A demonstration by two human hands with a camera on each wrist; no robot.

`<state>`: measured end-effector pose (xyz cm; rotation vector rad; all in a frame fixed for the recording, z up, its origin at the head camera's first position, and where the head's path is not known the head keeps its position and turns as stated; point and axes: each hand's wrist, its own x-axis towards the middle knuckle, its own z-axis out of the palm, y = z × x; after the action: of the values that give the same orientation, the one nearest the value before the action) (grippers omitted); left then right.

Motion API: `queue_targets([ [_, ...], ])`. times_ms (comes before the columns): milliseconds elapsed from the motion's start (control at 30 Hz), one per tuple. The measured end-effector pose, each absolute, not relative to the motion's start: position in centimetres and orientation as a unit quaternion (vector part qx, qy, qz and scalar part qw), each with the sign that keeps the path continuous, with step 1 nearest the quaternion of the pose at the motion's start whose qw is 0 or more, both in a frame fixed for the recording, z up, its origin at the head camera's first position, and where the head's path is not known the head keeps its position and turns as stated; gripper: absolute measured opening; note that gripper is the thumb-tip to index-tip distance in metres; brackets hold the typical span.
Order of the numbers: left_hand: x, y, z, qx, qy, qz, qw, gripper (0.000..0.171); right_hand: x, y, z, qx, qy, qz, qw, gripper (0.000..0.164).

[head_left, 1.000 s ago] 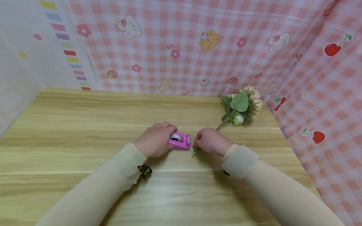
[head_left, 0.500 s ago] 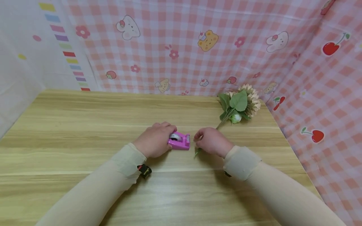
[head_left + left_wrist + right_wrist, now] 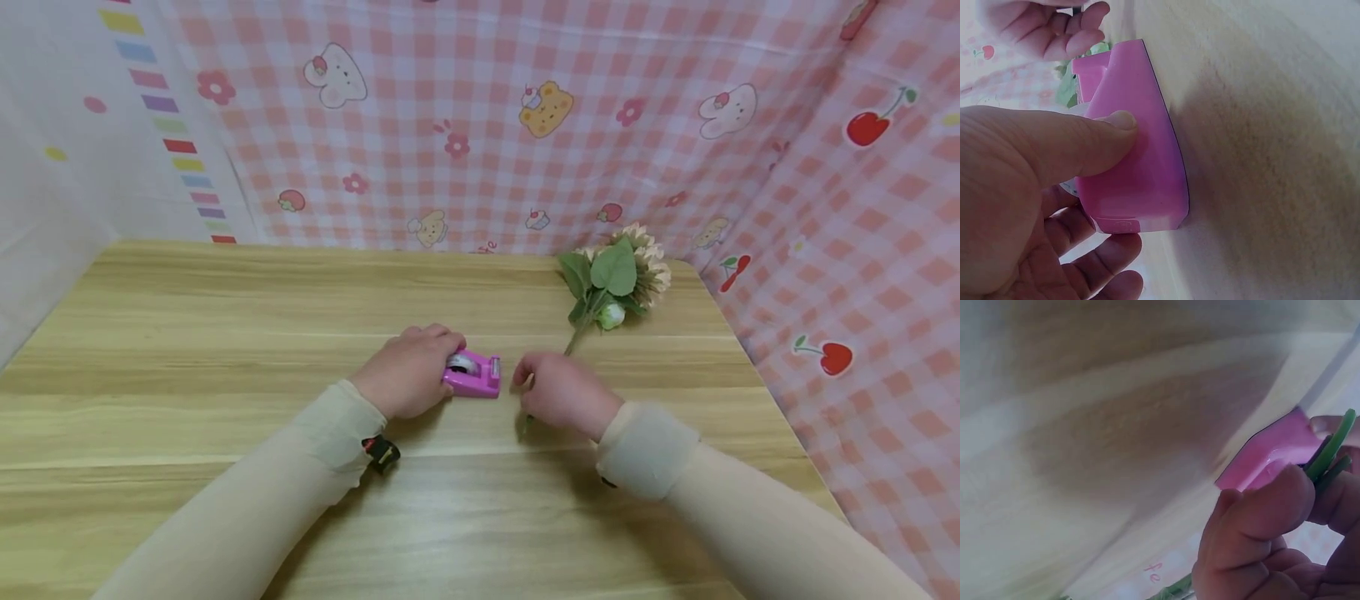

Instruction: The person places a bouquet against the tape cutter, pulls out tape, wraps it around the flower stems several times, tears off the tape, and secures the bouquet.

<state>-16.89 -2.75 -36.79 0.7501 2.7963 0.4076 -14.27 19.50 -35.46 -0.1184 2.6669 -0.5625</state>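
My left hand (image 3: pixel 408 371) holds a pink tape dispenser (image 3: pixel 474 386) on the table from its left end; a clear roll of tape (image 3: pixel 462 362) sits in it. In the left wrist view the thumb (image 3: pixel 1097 137) presses the dispenser's side, with the other fingers around its far end. Just right of the dispenser, my right hand (image 3: pixel 566 392) grips the green stems (image 3: pixel 1330 456) of a bunch of artificial flowers (image 3: pixel 649 271). Cream blooms, green leaves and a white bud (image 3: pixel 611 316) point to the back right. The stem ends poke out past the curled fingers.
The wood-grain table (image 3: pixel 225 333) meets a pink checked cloth (image 3: pixel 420 117) with cartoon prints at the back. Another checked cloth (image 3: pixel 885 250) hangs along the right edge. White cloth (image 3: pixel 52 208) covers the left side.
The right hand has drawn slightly back from the dispenser, towards the person. The flower heads have shifted left with the stems. The left hand and dispenser have hardly moved.
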Motion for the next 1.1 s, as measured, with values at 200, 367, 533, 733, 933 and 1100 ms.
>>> queue_targets([
  [200, -16.9, -2.8, -36.7, 0.256, 0.951, 0.135, 0.111, 0.064, -13.1, 19.0, -35.4, -0.056, 0.955, -0.198, 0.213, 0.024],
  [367, -16.9, -2.8, -36.8, 0.256, 0.951, 0.133, 0.111, 0.065, -12.0, 18.9, -35.6, -0.075, 0.962, -0.176, 0.197, 0.029],
  [533, -16.9, -2.8, -36.8, 0.255, 0.952, 0.132, 0.111, 0.065, -11.2, 18.8, -35.6, -0.090, 0.964, -0.161, 0.193, 0.034],
  [733, -17.0, -2.8, -36.9, 0.254, 0.952, 0.129, 0.111, 0.064, -10.4, 18.9, -35.6, -0.108, 0.959, -0.170, 0.201, 0.033],
  [933, -17.0, -2.7, -36.9, 0.254, 0.952, 0.129, 0.112, 0.064, -9.8, 19.2, -35.6, -0.148, 0.955, -0.161, 0.202, 0.029],
  [1100, -17.0, -2.8, -36.9, 0.258, 0.952, 0.127, 0.108, 0.065, -9.6, 19.5, -35.7, -0.181, 0.954, -0.132, 0.201, 0.022],
])
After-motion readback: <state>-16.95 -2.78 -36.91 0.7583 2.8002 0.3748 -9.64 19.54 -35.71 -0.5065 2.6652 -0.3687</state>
